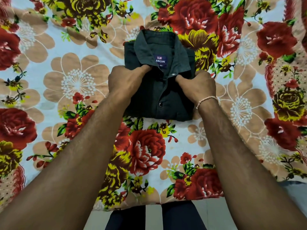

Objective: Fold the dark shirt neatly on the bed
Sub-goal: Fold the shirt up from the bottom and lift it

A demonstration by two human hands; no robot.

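Observation:
The dark shirt point(159, 97) lies folded into a compact rectangle in the middle of the bed point(79, 80), collar away from me, with a blue label showing inside the collar and snap buttons down the front. My left hand point(126, 80) pinches the fabric at the left collar point. My right hand point(197, 85) grips the fabric at the right collar point, fingers curled under the cloth. A pale thread bracelet circles my right wrist.
A floral bedsheet with red roses, yellow flowers and tan blossoms covers the whole bed. The bed's near edge point(149, 206) runs along the bottom, with my dark trouser legs point(126, 219) and a pale floor below it.

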